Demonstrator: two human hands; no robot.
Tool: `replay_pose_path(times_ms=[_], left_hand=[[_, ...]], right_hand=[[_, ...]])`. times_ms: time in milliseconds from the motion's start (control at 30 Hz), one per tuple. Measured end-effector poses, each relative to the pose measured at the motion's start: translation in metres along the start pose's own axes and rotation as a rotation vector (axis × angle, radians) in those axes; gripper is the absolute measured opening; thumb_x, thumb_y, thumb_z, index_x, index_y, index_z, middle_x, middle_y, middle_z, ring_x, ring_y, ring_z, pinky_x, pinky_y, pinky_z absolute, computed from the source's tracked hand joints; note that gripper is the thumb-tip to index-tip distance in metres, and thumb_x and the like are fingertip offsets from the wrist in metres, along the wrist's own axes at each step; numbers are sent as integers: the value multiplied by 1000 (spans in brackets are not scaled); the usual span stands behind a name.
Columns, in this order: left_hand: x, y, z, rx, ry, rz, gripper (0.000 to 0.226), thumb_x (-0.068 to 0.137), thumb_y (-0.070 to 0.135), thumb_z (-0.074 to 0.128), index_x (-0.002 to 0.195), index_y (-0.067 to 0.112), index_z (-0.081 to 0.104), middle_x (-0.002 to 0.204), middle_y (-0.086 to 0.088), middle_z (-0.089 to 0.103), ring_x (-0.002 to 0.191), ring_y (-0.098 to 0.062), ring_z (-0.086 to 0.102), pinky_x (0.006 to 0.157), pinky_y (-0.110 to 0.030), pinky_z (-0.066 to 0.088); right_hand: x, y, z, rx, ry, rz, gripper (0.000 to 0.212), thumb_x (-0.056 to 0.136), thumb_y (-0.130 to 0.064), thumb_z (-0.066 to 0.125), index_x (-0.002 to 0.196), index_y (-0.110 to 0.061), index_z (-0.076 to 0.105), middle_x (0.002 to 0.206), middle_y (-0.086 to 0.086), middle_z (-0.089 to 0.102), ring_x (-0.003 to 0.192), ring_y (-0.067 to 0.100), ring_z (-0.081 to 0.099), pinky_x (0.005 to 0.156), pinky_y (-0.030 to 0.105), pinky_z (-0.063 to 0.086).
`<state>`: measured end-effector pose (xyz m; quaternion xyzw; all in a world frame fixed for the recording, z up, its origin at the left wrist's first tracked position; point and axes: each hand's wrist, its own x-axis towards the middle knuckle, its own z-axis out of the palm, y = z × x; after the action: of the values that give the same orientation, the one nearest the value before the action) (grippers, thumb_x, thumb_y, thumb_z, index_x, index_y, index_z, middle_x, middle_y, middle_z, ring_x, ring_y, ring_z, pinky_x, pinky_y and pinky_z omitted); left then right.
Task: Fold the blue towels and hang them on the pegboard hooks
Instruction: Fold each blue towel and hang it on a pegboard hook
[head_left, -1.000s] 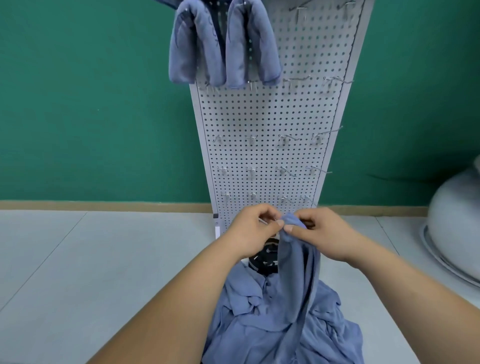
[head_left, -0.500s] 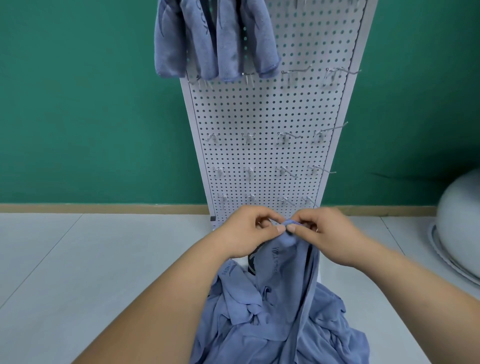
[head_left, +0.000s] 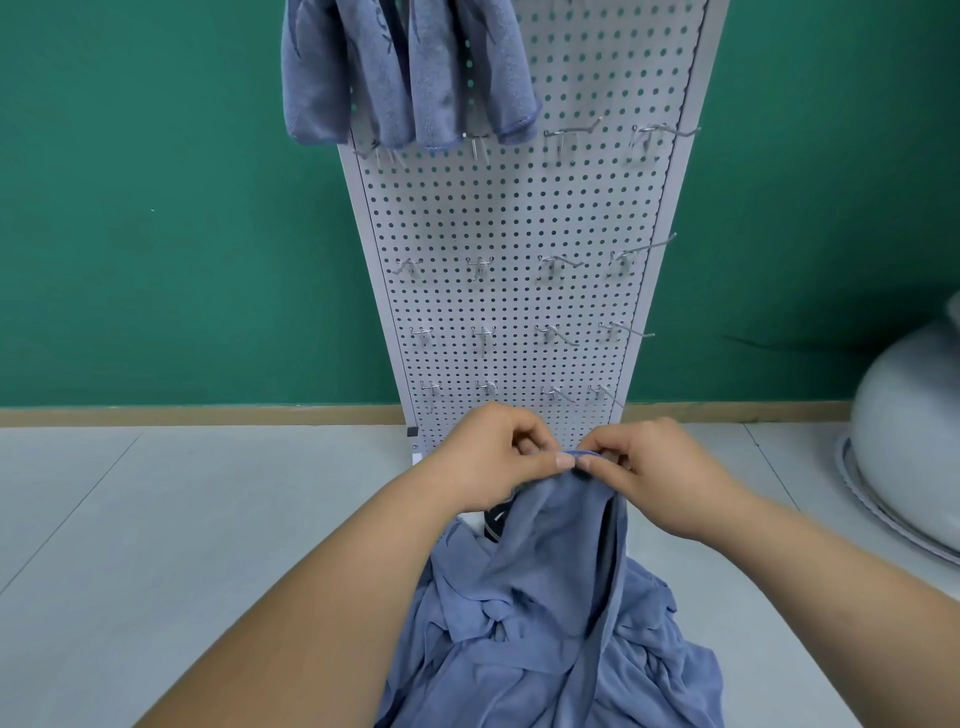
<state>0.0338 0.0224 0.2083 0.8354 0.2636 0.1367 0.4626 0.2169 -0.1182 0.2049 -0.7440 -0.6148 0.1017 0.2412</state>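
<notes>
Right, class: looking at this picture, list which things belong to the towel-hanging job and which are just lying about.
Part of the job: held towel, pinched by left hand and right hand; towel heap beneath; hung towels; pegboard; bare hooks.
Just lying about: grey rounded object at right; black object behind the heap.

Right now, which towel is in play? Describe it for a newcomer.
In front of the white pegboard lies a pile of blue towels. The held towel rises from that pile, its top edge pinched by left hand and right hand, unlike the crumpled rest and the hung towels up top.
</notes>
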Motion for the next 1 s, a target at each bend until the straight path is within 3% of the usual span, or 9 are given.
replay_pose_path(times_ms=[133,267,367,467,600,733,867,1000], left_hand=[[-2,0,-4,119,103,55,13,89,35,84,82,28,76,80,0,72,64,-3,54,68,-27,52],[-2,-1,-15,178,264,75,17,88,36,84,78,28,74,63,6,59,56,-3,47,57,-24,42],[-4,-4,-26,202,335,65,18,88,36,84,77,27,73,59,11,55,53,-2,46,53,-16,37],[-6,-8,-39,213,414,40,19,88,36,84,76,27,74,59,8,59,54,-3,49,54,-17,39],[-10,-14,-55,227,515,9,20,89,35,83,75,26,73,66,-4,65,56,-10,50,58,-27,45],[-11,-24,-70,251,630,-66,20,91,38,81,76,27,73,62,1,60,59,-14,52,59,-29,44],[-11,-40,-83,280,728,-163,21,93,37,78,77,25,72,65,2,64,68,-19,61,65,-32,51],[-10,-56,-80,233,670,-247,19,93,36,78,78,25,72,68,4,64,69,-21,60,64,-30,47]], right_hand=[[-1,-3,4,-159,34,11,14,101,-40,63,99,-34,75,73,-11,69,73,10,60,66,34,50],[4,-2,4,-314,86,108,18,100,-41,58,101,-34,74,83,-8,73,85,21,63,66,36,55],[5,0,-2,-385,123,182,18,99,-39,57,99,-33,74,81,-8,73,81,23,64,59,31,51],[5,4,-9,-441,177,234,16,94,-36,57,94,-31,72,73,-7,69,76,26,63,53,29,45],[4,11,-17,-415,171,262,14,88,-31,59,92,-32,73,69,-7,65,74,26,61,52,29,43],[2,19,-26,-391,195,289,20,88,-26,61,98,-34,77,73,-8,68,77,28,60,60,34,54],[1,37,-35,-349,200,355,24,89,-23,62,99,-37,79,71,-10,65,78,30,60,62,34,51],[-2,48,-36,-104,153,294,26,92,-16,65,96,-38,79,69,-10,72,76,20,68,68,35,56]])
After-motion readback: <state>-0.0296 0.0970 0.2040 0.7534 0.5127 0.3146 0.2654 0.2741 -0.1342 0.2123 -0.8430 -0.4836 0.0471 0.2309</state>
